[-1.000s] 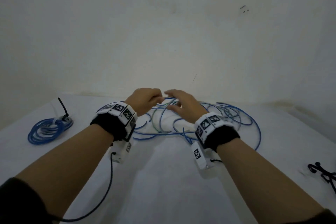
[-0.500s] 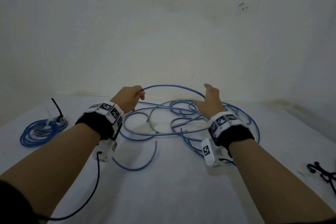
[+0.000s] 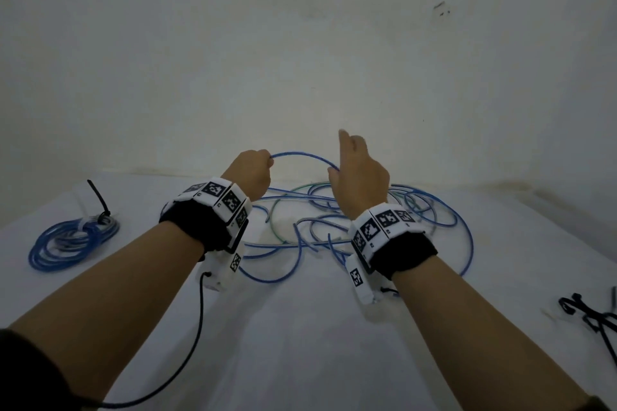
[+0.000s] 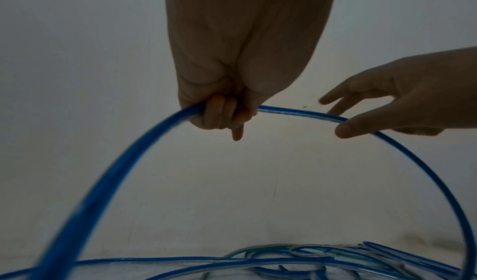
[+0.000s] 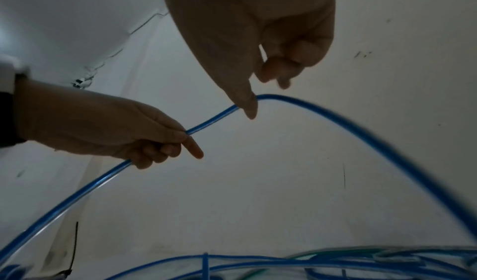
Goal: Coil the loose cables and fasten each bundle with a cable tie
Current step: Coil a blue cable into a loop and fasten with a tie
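A tangle of loose blue and green cables [image 3: 430, 210] lies on the white table [image 3: 300, 344] in front of me. My left hand [image 3: 257, 170] is raised above the tangle and grips one blue cable [image 3: 300, 155] in its curled fingers [image 4: 222, 113]. From there the cable arcs over to my right hand [image 3: 354, 170]. It passes between that hand's thumb [image 5: 247, 102] and its loosely extended fingers [image 4: 333, 98]. Only the thumb touches the cable [image 4: 296, 114], and the index finger points upward. Both ends of the arc drop back into the tangle.
A coiled blue bundle [image 3: 66, 240] fastened with a black cable tie [image 3: 98, 200] lies at the far left. Several loose black cable ties [image 3: 591, 317] sit at the right edge. A pale wall [image 3: 300, 43] rises just behind the table. A black wire [image 3: 197, 327] hangs from my left wrist.
Both hands rose from the tangle and moved apart, lifting an arc of blue cable between them. The right hand opened and its index finger now points up.
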`<state>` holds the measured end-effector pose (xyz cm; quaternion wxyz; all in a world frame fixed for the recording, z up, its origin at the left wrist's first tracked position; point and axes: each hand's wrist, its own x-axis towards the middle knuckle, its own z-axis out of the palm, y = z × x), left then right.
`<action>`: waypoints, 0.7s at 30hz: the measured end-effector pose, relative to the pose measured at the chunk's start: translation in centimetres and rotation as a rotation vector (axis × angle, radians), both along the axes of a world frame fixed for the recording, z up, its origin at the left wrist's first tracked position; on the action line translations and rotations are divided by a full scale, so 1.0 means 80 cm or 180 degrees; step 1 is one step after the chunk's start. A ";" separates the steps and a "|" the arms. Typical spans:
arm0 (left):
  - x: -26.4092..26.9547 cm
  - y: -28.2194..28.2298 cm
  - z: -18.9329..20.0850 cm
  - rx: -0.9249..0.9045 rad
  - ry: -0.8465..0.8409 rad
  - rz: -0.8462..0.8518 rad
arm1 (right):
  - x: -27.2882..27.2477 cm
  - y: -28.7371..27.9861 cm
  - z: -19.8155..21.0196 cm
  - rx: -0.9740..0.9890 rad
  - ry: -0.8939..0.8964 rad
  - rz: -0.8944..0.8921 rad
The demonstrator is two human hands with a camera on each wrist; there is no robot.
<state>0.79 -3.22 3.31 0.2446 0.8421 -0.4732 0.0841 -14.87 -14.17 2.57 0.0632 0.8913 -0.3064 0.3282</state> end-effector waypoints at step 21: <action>-0.034 0.004 -0.002 -0.0840 0.0540 -0.0977 | 0.012 -0.011 -0.011 -0.0028 -0.0411 0.0834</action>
